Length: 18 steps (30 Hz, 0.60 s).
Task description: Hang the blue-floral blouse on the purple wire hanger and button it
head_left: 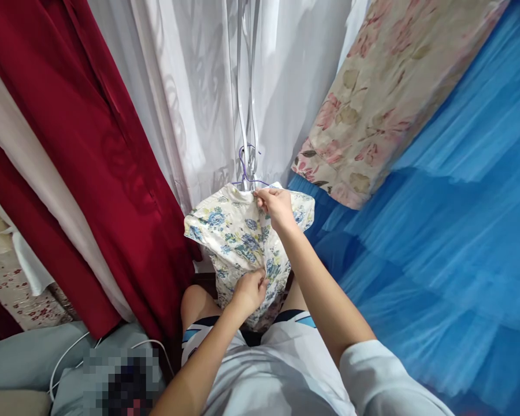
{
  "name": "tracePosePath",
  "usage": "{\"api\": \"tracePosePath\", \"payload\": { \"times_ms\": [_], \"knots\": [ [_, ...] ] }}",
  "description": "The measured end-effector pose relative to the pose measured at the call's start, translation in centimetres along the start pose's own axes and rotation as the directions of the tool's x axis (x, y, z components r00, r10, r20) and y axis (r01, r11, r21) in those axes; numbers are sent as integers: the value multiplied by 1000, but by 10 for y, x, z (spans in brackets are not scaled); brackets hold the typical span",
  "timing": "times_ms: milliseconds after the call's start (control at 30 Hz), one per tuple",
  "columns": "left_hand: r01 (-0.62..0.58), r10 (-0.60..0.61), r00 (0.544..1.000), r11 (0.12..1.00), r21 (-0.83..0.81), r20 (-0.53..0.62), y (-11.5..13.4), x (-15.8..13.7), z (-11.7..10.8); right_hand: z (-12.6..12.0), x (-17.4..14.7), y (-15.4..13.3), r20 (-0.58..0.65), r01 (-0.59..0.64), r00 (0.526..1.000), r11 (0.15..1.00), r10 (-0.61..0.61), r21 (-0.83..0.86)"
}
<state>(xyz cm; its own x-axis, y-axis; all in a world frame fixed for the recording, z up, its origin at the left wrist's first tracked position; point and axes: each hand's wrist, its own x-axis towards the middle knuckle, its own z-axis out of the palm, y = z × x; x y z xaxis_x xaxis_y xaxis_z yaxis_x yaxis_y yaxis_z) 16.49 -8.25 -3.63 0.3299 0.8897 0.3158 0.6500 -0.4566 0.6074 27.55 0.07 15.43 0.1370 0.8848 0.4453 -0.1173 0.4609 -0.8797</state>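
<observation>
A white floral top with blue blossoms hangs in front of the person, between their knees, on a purple hanger. The right hand is pinched on its neckline; lower down, the left hand has its fingers closed on the front seam, though exactly what they grip there is hard to see. White cloth hangs behind, red fabric to the left, blue tulle to the right

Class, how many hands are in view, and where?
2: the right hand at the top of the garment, the left hand lower on it. Others may be hidden.
</observation>
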Motion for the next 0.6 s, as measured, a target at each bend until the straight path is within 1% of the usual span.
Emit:
{"api": "tracePosePath", "payload": {
  "times_ms": [67,100,133,167,200,233,267,300,333,400,467,533,600],
  "knots": [
    [-17,16,1000,999,-30,-17,3,8,-17,1,-5,-1,18,2,1000,999,-3,34],
    [-34,29,998,997,-72,-64,7,14,-30,1,-10,1,34,-1,999,999,-1,40],
    [-59,42,989,991,-122,-141,11,21,-45,0,-15,2,47,-2,999,999,0,38],
    [-98,56,971,980,-174,-234,16,29,-63,-1,-20,3,57,3,998,1000,-4,27],
    [-144,63,935,967,-211,-349,23,38,-82,-2,-25,4,63,14,998,1000,-14,9],
    [-191,78,888,959,-210,-452,29,49,-101,-3,-29,4,69,29,997,1000,-28,-10],
    [-243,118,848,953,-181,-518,35,59,-119,-3,-31,3,78,43,996,999,-40,-27],
    [-289,172,821,947,-136,-544,41,70,-134,-3,-33,3,90,53,995,998,-49,-41],
    [-331,237,810,940,-85,-536,46,80,-146,-3,-33,2,104,58,993,997,-53,-51],
    [-401,357,796,916,15,-489,52,97,-159,-2,-32,2,131,61,990,996,-52,-72],
    [-439,420,778,895,73,-468,55,108,-162,-1,-28,8,140,65,989,992,-49,-111],
    [-446,415,762,893,63,-497,55,115,-160,-1,-26,21,124,67,991,982,-45,-178],
    [-435,351,748,900,-18,-563,51,120,-163,-3,-27,37,116,55,993,965,-25,-257]
  ]
}}
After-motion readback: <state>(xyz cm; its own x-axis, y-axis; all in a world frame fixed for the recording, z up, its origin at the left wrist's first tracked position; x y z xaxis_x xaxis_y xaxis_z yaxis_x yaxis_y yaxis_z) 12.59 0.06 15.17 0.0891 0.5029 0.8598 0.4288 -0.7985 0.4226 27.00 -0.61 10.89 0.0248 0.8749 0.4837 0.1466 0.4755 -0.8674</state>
